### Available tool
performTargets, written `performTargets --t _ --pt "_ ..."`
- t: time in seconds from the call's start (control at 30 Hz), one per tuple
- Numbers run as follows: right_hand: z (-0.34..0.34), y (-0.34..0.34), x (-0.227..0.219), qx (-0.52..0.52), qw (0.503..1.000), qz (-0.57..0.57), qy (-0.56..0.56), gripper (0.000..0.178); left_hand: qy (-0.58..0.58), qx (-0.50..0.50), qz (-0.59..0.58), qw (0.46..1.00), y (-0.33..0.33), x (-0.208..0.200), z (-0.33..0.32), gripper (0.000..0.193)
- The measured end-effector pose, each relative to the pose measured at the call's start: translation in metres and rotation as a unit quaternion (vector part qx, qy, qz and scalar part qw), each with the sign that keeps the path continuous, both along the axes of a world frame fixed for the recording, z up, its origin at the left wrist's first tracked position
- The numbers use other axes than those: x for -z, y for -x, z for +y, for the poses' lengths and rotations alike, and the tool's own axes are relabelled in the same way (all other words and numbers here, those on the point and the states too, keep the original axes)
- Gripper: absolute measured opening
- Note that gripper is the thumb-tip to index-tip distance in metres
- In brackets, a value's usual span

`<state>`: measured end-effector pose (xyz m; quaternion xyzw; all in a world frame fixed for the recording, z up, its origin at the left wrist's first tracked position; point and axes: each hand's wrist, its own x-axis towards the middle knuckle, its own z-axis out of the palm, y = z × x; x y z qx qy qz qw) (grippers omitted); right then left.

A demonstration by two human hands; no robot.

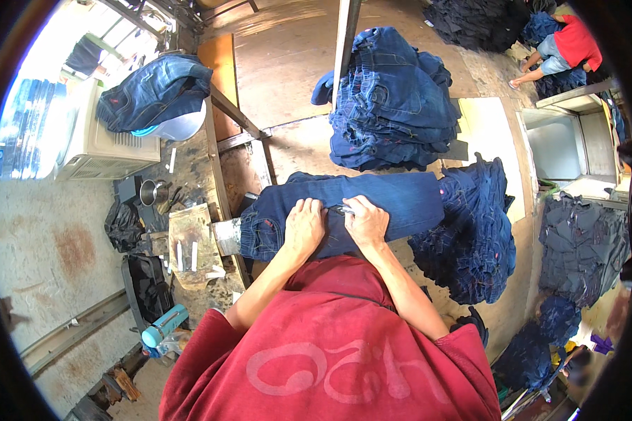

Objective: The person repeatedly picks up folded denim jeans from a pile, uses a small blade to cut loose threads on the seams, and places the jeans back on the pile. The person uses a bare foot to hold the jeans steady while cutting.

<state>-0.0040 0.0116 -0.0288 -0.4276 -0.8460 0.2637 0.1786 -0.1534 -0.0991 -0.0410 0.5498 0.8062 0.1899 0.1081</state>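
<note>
A pair of dark blue jeans (407, 200) lies stretched sideways in front of me, with its waist end at the left. My left hand (305, 228) is closed on the denim near the middle, fingertips pinching the cloth. Just right of it, my right hand (367, 222) is closed around a small metal tool (342, 209) that looks like thread snips. Its tip points toward my left hand, and the fingers hide most of it. Both hands rest against the jeans.
Folded jeans (393, 98) are piled beyond, beside a metal post (345, 49). More jeans (470, 231) heap at the right. At the left are a bench with white sticks (187, 256), a metal cup (152, 191) and a turquoise bottle (165, 325). A person in red (576, 45) bends far right.
</note>
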Motion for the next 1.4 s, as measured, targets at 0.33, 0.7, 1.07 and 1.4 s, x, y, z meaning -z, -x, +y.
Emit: performTargets --t 0.33,0.7,1.07,1.4 --pt "-0.001 0.0 -0.022 0.041 0.995 0.032 0.088 0.011 0.012 -0.059 -0.269 0.961 -0.015 -0.038 0.007 0.025" --pt "0.016 -0.036 -0.041 0.113 0.929 -0.098 0.339 0.057 0.123 -0.255 -0.733 0.619 -0.021 -0.05 -0.004 0.028" --pt "0.001 -0.053 -0.019 0.111 0.931 0.022 0.347 0.037 0.111 -0.244 -0.741 0.616 -0.028 -0.046 -0.02 0.012" --pt "0.001 -0.059 -0.024 0.065 0.954 0.048 0.29 0.039 0.174 -0.179 -0.634 0.732 -0.027 -0.061 0.005 0.013"
